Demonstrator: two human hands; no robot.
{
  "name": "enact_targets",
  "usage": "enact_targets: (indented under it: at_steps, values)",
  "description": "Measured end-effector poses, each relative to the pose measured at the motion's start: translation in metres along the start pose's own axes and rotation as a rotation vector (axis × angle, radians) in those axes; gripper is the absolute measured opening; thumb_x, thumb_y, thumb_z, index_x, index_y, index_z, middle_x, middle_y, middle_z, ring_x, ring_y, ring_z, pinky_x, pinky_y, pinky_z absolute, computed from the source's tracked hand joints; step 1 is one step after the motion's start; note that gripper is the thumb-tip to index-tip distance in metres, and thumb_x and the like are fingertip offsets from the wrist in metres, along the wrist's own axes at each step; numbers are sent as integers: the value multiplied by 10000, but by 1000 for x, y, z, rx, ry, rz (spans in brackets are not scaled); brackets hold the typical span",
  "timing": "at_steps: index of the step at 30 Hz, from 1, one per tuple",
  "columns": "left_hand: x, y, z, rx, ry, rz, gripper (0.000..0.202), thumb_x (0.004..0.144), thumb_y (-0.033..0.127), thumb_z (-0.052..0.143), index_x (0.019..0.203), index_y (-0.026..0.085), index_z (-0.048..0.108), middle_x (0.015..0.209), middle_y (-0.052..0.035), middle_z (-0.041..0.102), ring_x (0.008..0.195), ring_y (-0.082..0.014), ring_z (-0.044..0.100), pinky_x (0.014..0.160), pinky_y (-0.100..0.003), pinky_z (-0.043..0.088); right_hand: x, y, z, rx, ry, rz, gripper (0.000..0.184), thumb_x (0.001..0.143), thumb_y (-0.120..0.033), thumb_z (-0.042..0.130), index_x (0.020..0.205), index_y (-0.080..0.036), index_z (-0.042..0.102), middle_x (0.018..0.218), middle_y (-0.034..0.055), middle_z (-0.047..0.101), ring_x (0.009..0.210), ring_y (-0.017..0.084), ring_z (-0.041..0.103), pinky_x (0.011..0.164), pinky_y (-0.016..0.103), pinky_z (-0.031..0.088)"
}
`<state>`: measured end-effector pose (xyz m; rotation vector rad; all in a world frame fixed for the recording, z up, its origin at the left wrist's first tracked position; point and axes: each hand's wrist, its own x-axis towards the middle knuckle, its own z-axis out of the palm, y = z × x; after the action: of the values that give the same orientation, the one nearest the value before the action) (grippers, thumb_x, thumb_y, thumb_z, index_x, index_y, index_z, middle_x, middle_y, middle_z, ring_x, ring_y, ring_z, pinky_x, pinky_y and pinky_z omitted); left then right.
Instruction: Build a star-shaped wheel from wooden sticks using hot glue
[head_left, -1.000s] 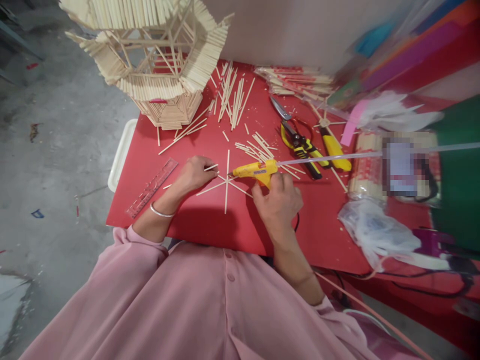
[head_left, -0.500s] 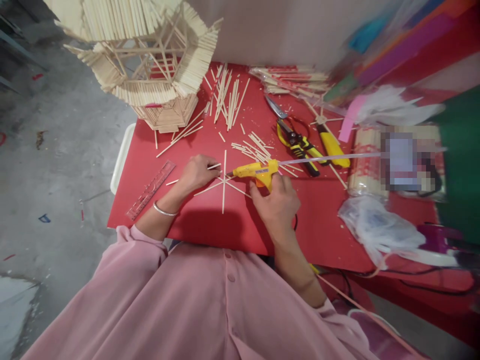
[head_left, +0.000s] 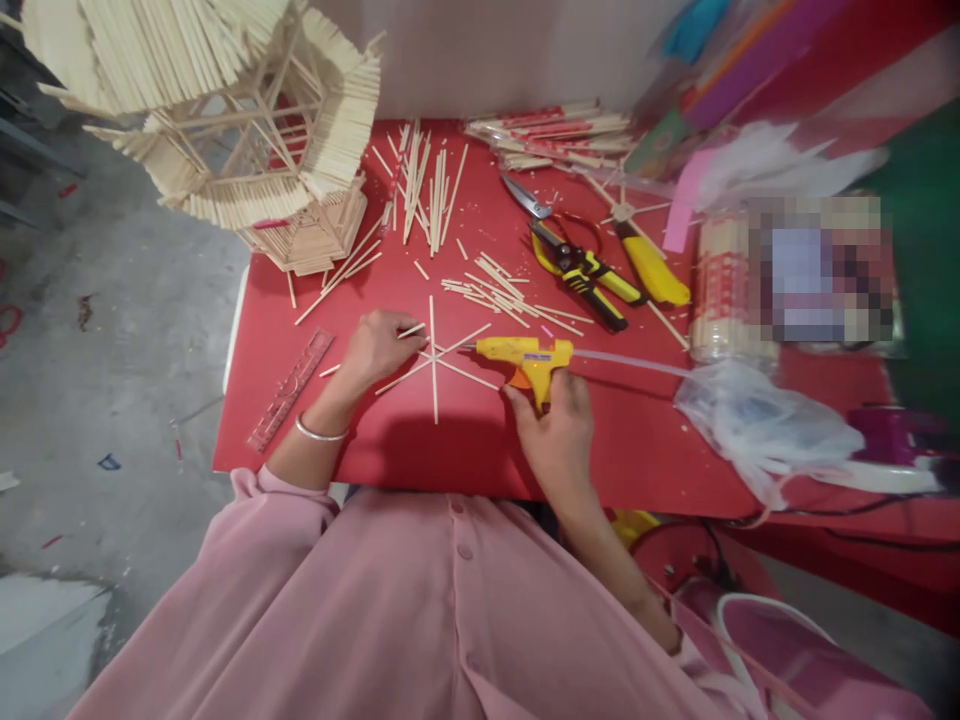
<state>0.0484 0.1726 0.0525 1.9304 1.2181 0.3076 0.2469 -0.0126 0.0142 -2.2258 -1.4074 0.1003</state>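
Observation:
Thin wooden sticks joined as a star (head_left: pixel 435 395) lie flat on the red tabletop (head_left: pixel 480 455). My left hand (head_left: pixel 381 345) rests at the star's left side, its fingers closed on a short wooden stick (head_left: pixel 411 330) that pokes out near the centre. My right hand (head_left: pixel 559 430) grips the handle of a yellow hot glue gun (head_left: pixel 525 352), its nozzle pointing left and a little right of the star's centre. A long clear glue stick (head_left: pixel 630 360) runs out of the gun's back. Part of the star is hidden beneath my left hand.
A stick-built pagoda model (head_left: pixel 322 235) stands at the back left. Loose sticks (head_left: pixel 442 200), pruning shears (head_left: pixel 577 260) and a yellow-handled tool (head_left: pixel 651 262) lie behind my hands. A clear ruler (head_left: pixel 291 390) is at left, a plastic bag (head_left: pixel 765 430) at right.
The glue gun's nozzle has drawn back to the right, away from the star's centre. My left hand stays by the star. The whole view has shifted slightly.

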Motion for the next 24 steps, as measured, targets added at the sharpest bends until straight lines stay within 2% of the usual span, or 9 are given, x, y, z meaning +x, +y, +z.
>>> enact_targets:
  at_steps: [3, 6, 9, 11, 15, 20, 24]
  values:
    - [0, -1, -1, 12, 2, 0, 202, 762, 300, 614, 703, 150, 735, 654, -18, 659, 649, -141, 559, 620, -263, 368, -3, 18, -6, -6, -39, 57, 527, 957, -590, 494, 1239, -154, 584, 975, 126, 651, 866, 270, 580, 740, 380, 452]
    - [-1, 0, 0, 10, -13, 3, 208, 768, 295, 611, 697, 142, 731, 626, -8, 633, 645, -139, 560, 607, -259, 358, 0, 27, -16, -119, -84, 84, 550, 956, -577, 493, 1238, -124, 626, 946, 139, 672, 827, 267, 572, 706, 362, 407]
    - [-4, 2, 2, 10, -24, 0, 201, 766, 278, 604, 698, 139, 734, 625, -8, 637, 647, -142, 569, 604, -255, 363, 6, 21, -29, -266, 6, 54, 498, 961, -547, 512, 1182, -136, 685, 907, 140, 686, 817, 265, 563, 703, 360, 366]
    - [-5, 3, 3, 3, -20, -3, 182, 757, 266, 612, 720, 145, 743, 655, -13, 667, 658, -146, 584, 617, -254, 384, 11, 8, -31, -219, 96, -52, 373, 977, -482, 529, 1087, -187, 729, 896, 112, 698, 825, 244, 571, 736, 362, 378]
    - [-5, 4, 3, -3, 20, -26, 159, 754, 263, 635, 765, 162, 757, 714, -21, 713, 687, -159, 615, 649, -262, 415, 22, -26, -8, 63, 145, -335, 199, 982, -331, 573, 944, -252, 752, 877, 53, 693, 860, 207, 581, 821, 356, 432]
    - [-4, 2, 3, 59, 17, -19, 173, 795, 261, 617, 783, 160, 757, 767, -33, 732, 765, -178, 648, 715, -278, 438, 22, -50, 32, 182, 132, -488, 169, 976, -252, 592, 931, -214, 751, 775, 37, 657, 776, 176, 535, 744, 317, 424]
    - [-4, 0, 3, 127, 34, 59, 193, 820, 231, 569, 736, 155, 725, 775, -47, 720, 751, -168, 618, 740, -284, 439, 17, -49, 38, 174, 160, -534, 155, 972, -244, 604, 927, -207, 748, 772, 31, 657, 768, 165, 524, 741, 304, 412]
